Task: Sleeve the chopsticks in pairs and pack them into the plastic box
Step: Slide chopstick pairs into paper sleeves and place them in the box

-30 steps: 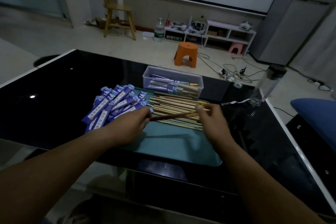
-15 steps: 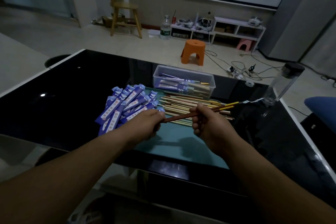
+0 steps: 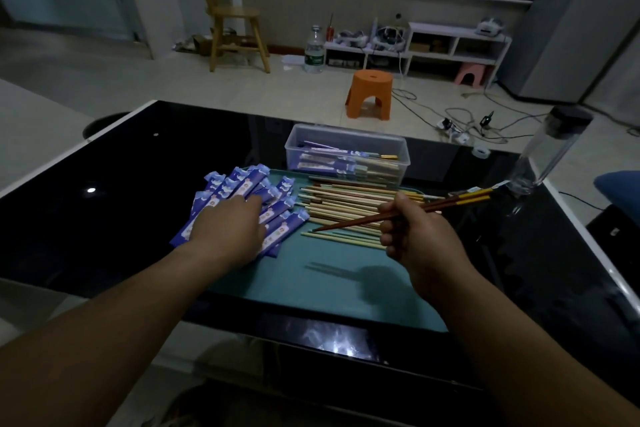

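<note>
Gripping paired dark red wooden chopsticks [image 3: 349,222] in curled right hand [image 3: 412,236], centre-right, tips leftward for sleeving; laying flat left hand [image 3: 232,229] on purple paper sleeves [image 3: 239,180], presumably choosing one; clear plastic box [image 3: 346,154] waiting upper centre.

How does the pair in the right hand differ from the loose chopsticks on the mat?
The held pair is dark reddish-brown with yellow ends; the loose chopsticks are mostly pale. The held pair is raised in the right hand; the loose chopsticks lie flat on the mat. Both are unsleeved.

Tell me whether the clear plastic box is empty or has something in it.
Partly filled: sleeved chopsticks lie inside the plastic box, which has no lid on.
</note>
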`<state>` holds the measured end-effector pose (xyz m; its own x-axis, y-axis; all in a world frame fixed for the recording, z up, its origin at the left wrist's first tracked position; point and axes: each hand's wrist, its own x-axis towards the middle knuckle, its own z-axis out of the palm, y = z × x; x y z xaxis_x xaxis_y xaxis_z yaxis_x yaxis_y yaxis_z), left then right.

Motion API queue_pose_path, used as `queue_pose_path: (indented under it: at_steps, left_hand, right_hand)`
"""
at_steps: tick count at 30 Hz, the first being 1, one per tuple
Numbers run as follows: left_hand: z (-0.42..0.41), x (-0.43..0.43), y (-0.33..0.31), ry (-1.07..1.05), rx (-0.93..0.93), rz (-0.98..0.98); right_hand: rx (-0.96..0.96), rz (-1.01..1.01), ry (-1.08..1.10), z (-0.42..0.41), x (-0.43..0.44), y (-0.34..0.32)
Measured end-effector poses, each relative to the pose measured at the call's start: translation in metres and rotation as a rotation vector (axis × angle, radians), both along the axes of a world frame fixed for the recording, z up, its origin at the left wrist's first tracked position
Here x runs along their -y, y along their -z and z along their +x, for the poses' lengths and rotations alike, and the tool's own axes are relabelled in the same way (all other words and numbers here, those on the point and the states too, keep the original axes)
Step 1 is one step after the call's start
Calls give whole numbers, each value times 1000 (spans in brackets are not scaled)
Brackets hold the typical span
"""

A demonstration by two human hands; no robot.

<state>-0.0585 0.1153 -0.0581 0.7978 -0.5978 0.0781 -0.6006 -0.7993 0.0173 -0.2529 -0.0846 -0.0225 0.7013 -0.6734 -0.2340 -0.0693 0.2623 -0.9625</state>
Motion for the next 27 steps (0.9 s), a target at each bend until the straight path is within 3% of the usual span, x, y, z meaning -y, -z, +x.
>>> queue_pose_path:
  at_steps: [10,14,17,22,27]
  left_hand:
    - [-1,14,2,49,46,-61]
    - [-10,23,-16,72,-165,-274]
    - [-24,32,-21,159,-340,-285]
    - [-35,33,-9,299,-312,-251]
    - [-34,31,-6,402,-395,-280]
  right_hand:
    - [-10,-42,-7,2,-4,-5]
    - [-23,-85,6,-1,3,-5]
    - [-112,-209,10,-1,5,-3]
    - [-292,-633,-82,-4,-1,1]
    - [-226,-488,-88,-5,6,-8]
